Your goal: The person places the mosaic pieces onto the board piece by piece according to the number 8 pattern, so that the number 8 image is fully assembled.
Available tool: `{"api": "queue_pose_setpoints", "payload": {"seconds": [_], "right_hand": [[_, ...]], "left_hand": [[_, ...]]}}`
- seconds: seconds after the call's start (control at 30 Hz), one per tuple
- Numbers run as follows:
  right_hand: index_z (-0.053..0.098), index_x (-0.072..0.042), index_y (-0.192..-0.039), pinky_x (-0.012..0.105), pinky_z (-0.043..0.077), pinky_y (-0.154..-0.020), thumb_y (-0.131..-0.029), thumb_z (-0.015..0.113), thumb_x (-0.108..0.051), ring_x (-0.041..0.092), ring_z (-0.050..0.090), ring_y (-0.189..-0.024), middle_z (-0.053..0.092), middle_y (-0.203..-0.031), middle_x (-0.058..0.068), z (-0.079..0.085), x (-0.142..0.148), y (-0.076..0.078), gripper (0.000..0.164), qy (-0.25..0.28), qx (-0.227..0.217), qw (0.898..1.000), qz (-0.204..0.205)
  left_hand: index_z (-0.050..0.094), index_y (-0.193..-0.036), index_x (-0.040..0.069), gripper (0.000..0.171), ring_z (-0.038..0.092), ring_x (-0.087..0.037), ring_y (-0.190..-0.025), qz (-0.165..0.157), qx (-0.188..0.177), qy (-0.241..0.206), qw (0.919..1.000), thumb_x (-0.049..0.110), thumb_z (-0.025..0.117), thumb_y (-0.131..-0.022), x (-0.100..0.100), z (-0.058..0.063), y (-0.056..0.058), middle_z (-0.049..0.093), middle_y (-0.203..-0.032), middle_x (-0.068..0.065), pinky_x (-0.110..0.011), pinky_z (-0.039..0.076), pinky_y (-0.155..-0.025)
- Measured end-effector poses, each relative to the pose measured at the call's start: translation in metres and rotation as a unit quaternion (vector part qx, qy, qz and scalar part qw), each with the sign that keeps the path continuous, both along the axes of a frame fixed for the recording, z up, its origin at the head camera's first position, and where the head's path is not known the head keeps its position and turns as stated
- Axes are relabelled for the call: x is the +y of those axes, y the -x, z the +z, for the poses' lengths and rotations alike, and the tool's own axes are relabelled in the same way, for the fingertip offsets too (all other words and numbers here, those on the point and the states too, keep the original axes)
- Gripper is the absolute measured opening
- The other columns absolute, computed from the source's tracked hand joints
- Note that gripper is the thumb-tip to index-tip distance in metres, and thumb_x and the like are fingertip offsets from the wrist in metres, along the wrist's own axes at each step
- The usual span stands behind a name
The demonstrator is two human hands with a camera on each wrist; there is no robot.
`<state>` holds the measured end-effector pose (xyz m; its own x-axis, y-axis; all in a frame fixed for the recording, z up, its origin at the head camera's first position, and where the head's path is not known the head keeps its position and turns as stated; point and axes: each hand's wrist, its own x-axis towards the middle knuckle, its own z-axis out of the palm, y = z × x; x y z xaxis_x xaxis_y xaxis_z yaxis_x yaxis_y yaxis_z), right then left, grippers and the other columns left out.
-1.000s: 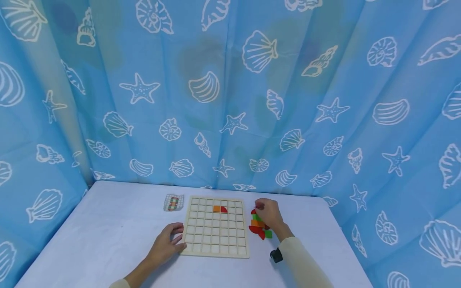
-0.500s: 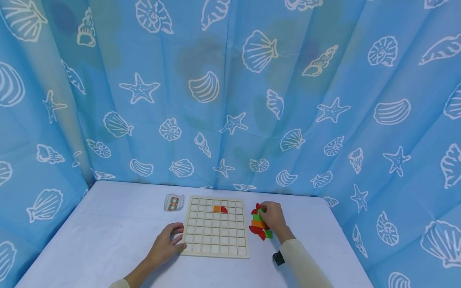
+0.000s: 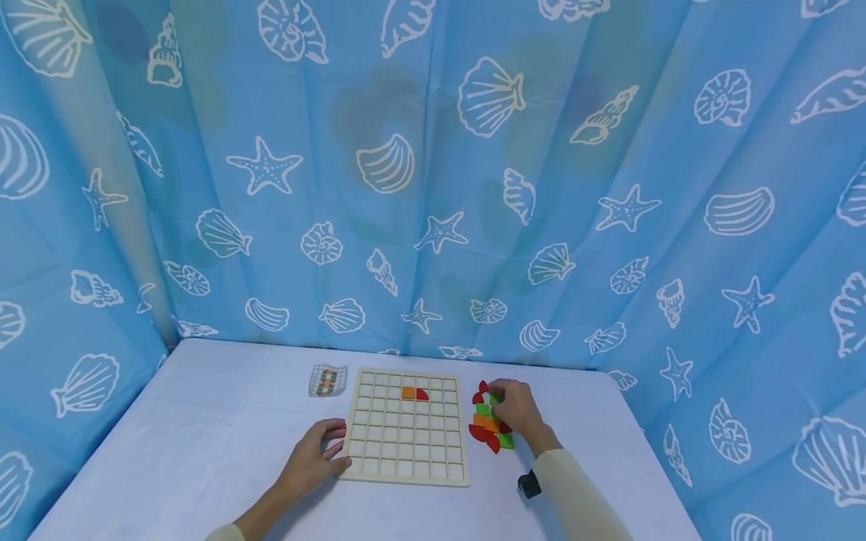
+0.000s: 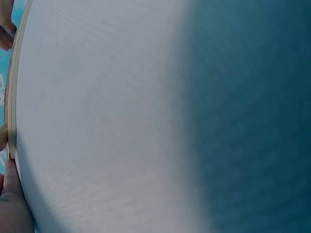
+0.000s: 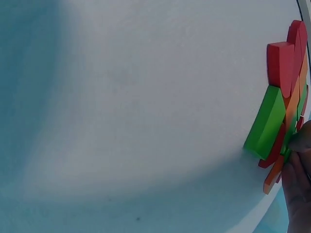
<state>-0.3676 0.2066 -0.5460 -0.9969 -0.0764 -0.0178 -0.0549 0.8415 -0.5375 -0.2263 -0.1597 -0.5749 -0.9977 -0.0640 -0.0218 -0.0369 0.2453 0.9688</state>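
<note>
Here, from the head camera, we see a pale wooden grid board lying flat on a white table, an orange square and a red quarter-round seated in its upper cells. The left hand rests with loosely bent fingers against the board's near-left edge, gripping nothing. The right hand sits on a heap of red, green and orange pieces just right of the board, fingers curled; whether they pinch a piece we cannot tell. A small pattern card lies off the board's far-left corner, its print too small to read. Bare tabletop stretches left.

From the left wrist, fingertips touch the board's thin edge.

From the right wrist, smooth, thick-cut painted blocks stack beside a fingertip.
</note>
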Motion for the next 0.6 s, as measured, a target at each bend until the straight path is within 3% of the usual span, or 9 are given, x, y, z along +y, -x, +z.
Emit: {"api": "queue_pose_setpoints", "payload": {"seconds": [0.4, 0.6], "right_hand": [[0.067, -0.006, -0.124, 0.044, 0.058, -0.094, -0.079, 0.076, -0.003, 0.027, 0.056, -0.105, 0.065, -0.119, 0.011, -0.003, 0.0002, -0.0011, 0.046, 0.005, 0.004, 1.0, -0.008], [0.067, -0.007, -0.123, 0.042, 0.06, -0.09, -0.08, 0.076, -0.006, 0.026, 0.057, -0.105, 0.066, -0.118, 0.01, -0.0005, -0.0061, -0.0049, 0.045, 0.015, 0.029, 0.999, -0.006]], "left_hand": [[0.049, -0.131, -0.004, 0.068, 0.053, -0.032, -0.121, 0.003, -0.005, 0.011, 0.9999, -0.013, 0.076, -0.069, -0.0004, -0.0024, 0.0032, 0.054, -0.127, -0.015, -0.019, 0.053, -0.095], [0.05, -0.13, -0.004, 0.067, 0.053, -0.033, -0.12, 0.0, -0.007, 0.01, 0.9999, -0.013, 0.076, -0.069, -0.0008, -0.0038, 0.0019, 0.054, -0.126, -0.015, -0.02, 0.054, -0.094]]}}
